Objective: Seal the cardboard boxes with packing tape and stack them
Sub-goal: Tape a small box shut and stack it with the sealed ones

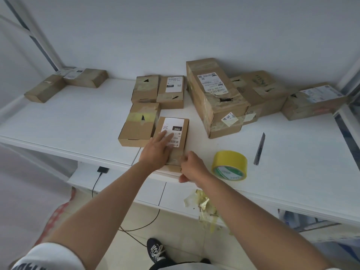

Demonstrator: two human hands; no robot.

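Box in work: small cardboard box (180, 133) w/ white label marked 090, at table's near edge, approx centre of view; near end hangs a bit over the edge.
Left hand (156, 151): flat on box top, fingers straight, tips on the label; pressing, not gripping.
Right hand (191, 165): at box's near-right corner, 5 o'clock from the label; fingers curled at the taped end, thumb under the edge. Pinching tape or just the box? Can't tell.
Tape on box: clear/shiny strip across near end, partly hidden by both hands.
Neighbour box (139, 124): touching at 9 o'clock, yellowish tape, small dark hole in top.
Two small boxes (158, 90): side by side at 12 o'clock; right one has a white label.
Tape roll (229, 165): yellow, on its side, 3 o'clock from right hand, near but apart.
Knife (259, 149): slim utility cutter, 3 o'clock of roll, blade end pointing away.
Big box (214, 96): 1 o'clock, tilted, torn hole in top, labels on top and front.
More boxes (272, 92): behind big box, 2 o'clock, toward table's right end.
Far-left pair (66, 84): two boxes at 10 o'clock, well apart from the rest.
Table (78, 121): white top.
Tape scraps (204, 205): crumpled yellowish bits at 6 o'clock, below table edge.
Floor: black cable (97, 182), dark shoe (155, 250).
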